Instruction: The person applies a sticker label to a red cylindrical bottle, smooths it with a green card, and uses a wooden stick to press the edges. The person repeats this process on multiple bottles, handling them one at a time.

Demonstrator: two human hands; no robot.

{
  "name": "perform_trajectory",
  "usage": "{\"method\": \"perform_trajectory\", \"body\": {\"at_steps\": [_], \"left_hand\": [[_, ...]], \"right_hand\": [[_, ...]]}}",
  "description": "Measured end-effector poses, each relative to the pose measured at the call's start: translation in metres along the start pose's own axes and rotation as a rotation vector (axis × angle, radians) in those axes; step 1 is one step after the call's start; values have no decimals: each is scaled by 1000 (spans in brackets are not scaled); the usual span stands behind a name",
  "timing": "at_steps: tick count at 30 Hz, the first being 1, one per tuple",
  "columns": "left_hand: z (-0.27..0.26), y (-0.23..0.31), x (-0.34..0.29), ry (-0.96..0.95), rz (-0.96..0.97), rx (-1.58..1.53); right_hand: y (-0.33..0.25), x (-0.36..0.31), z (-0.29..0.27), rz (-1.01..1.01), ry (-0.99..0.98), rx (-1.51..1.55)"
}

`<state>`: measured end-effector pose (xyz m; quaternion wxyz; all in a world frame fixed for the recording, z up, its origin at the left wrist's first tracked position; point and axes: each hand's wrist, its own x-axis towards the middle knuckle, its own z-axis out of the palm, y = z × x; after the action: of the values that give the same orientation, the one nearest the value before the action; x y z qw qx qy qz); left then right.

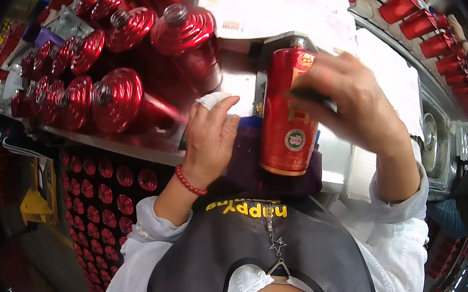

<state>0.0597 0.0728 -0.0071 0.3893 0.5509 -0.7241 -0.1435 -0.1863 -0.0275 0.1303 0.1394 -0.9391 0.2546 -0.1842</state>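
Note:
A red bottle with gold characters and a round green-and-white emblem rests on a dark purple cloth in front of my body. Over its right side, my right hand is curled and blurred, with a dark flat thing under its fingers against the bottle. I cannot make out what kind of thing that is. To the left of the bottle, my left hand holds a crumpled white wad, cloth or tissue, at its fingertips. A red bead bracelet circles that wrist.
Shiny red bottles with ridged, flared tops crowd the bench at the left. White moulded trays lie at the back. More red bottles line the far right. Below left, several red pieces stand in rows beside a yellow pallet jack.

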Motion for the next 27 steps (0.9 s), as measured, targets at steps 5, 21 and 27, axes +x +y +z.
{"method": "perform_trajectory", "body": {"at_steps": [5,21,27], "left_hand": [[-8,2,-22,-193,-108,420],[-30,0,-32,-237,-151,384],[-37,44,10,3,-515,-1005]], "right_hand": [[34,13,3,265,258,79],[-43,-65,35,-206,76,67],[-38,-90,61,758,646,1130]]}}
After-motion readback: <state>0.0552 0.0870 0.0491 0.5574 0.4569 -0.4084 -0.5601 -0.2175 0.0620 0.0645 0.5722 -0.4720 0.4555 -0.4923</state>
